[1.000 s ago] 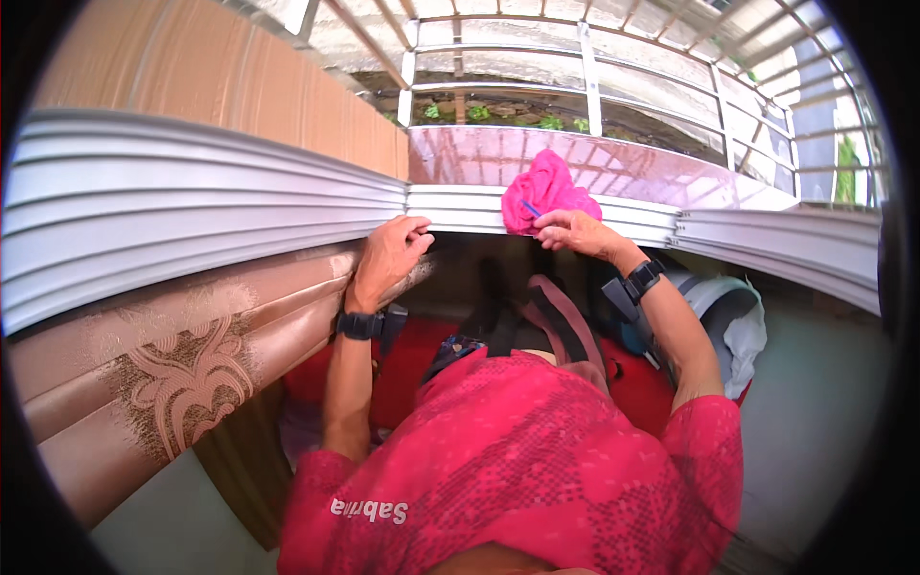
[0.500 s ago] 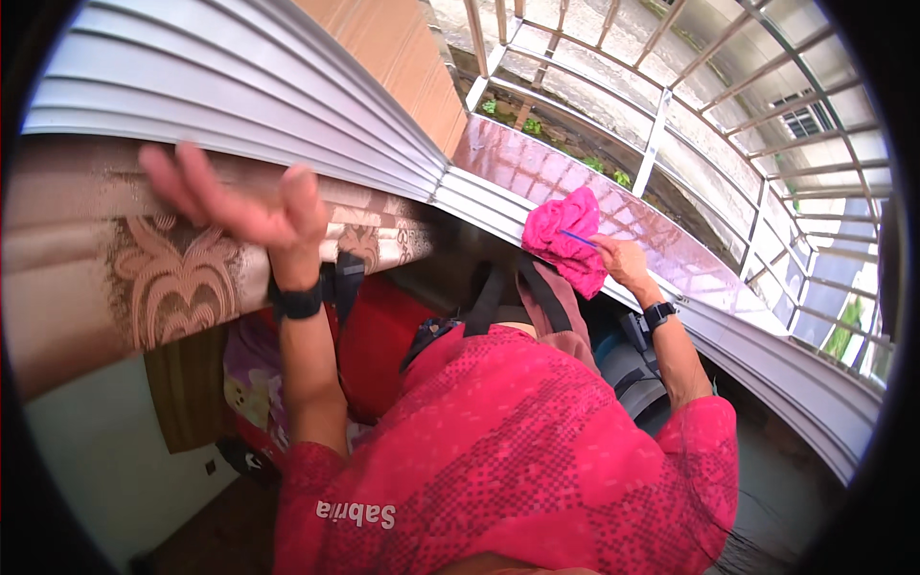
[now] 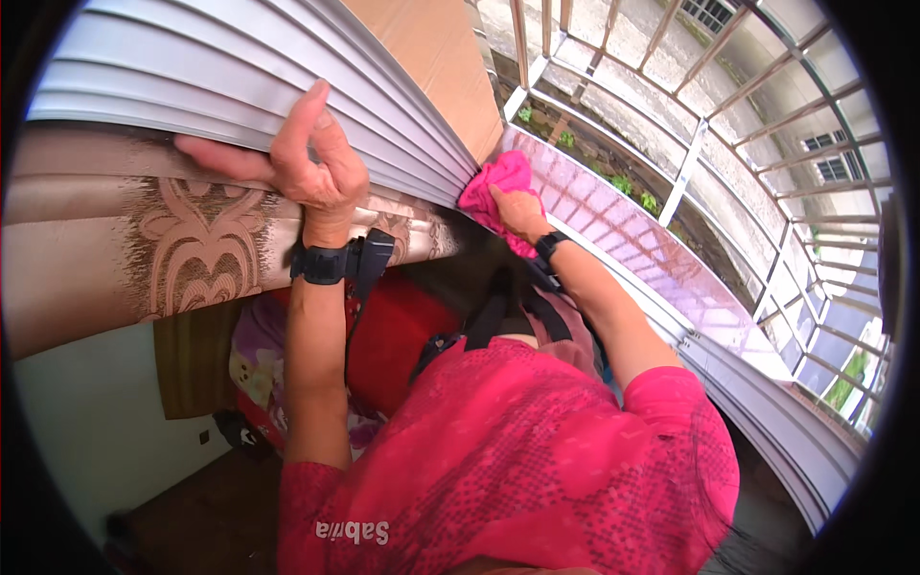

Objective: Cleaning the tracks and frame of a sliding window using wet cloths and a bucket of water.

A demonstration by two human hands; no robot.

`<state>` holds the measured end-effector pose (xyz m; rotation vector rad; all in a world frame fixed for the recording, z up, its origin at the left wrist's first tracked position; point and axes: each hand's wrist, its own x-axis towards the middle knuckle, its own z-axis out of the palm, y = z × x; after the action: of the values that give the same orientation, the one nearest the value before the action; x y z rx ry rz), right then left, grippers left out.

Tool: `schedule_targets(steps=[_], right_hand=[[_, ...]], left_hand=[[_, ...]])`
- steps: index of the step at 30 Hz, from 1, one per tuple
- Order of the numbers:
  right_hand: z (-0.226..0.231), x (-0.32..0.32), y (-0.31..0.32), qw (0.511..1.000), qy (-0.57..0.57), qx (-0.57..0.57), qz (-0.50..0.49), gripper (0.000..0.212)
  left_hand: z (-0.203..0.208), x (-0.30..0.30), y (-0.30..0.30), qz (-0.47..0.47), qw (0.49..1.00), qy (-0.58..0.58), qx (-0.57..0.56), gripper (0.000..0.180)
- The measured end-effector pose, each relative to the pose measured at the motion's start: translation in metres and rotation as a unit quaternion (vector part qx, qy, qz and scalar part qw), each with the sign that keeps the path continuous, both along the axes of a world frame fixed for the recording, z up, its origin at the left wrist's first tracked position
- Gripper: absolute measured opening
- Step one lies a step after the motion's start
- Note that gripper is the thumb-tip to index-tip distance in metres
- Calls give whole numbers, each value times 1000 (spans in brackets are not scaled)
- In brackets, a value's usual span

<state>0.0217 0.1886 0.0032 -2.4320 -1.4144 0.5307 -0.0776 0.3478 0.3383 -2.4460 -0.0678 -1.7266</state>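
My right hand (image 3: 520,213) is closed on a bunched pink cloth (image 3: 500,178), pressed to the inner corner where the ridged window frame (image 3: 240,81) meets the sill track. Fabric hides most of its fingertips. My left hand (image 3: 321,177) is at the lower edge of that ridged pale frame, its fingers spread and nothing held in them. One finger stretches left along the edge, while others point up against the ridges. Beneath this hand hangs a shiny beige curtain (image 3: 206,244) with a brown scroll pattern.
Outside the sill track (image 3: 661,311) runs a glossy reddish stone ledge (image 3: 613,216), bounded by metal security bars (image 3: 682,172). A tan panel (image 3: 436,62) stands beyond the frame. Below are a red surface (image 3: 393,326) and flowered fabric (image 3: 259,350).
My right hand has carried the cloth left along the track into the corner. My left hand has shifted right and come against the frame. A thin blue item at the cloth no longer shows.
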Motion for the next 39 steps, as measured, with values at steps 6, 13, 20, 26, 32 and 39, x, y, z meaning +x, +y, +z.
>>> schedule_targets(steps=[6, 13, 20, 26, 32, 39], right_hand=[[5, 9, -82, 998, 40, -48, 27, 45], [37, 14, -274, 993, 35, -93, -68, 40], [44, 32, -257, 971, 6, 42, -235, 22], [44, 61, -255, 967, -58, -132, -210, 23], [7, 56, -258, 969, -25, -114, -216, 22], [-32, 42, -119, 990, 10, 119, -69, 34]], left_hand=[[-10, -4, -5, 27, 999, 3, -40, 18], [-36, -17, 18, 54, 997, -3, -54, 14], [-13, 7, 2, -14, 1000, -17, -13, 14], [-11, 0, 3, 2, 1000, 5, 3, 13], [-17, -3, -8, 78, 997, 12, 3, 11], [-22, -5, -7, 31, 999, -5, -4, 13]])
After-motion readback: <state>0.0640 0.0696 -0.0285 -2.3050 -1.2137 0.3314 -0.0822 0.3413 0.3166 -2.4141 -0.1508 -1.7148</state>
